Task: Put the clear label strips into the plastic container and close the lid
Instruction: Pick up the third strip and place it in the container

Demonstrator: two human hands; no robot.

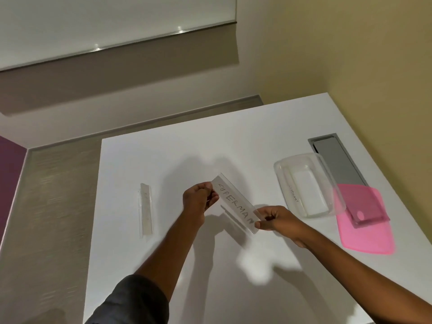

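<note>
White table (163,265) fills most of the view, with a beige wall behind it. Both hands hold one clear label strip (236,203) up above the table. It is see-through, with "SUPERMAN" written on it. The left hand (199,198) pinches its far end and the right hand (277,220) pinches its near end. Another strip (146,209) lies flat to the left. An open plastic container (308,187) sits to the right, beside its pink lid (364,220).
</note>
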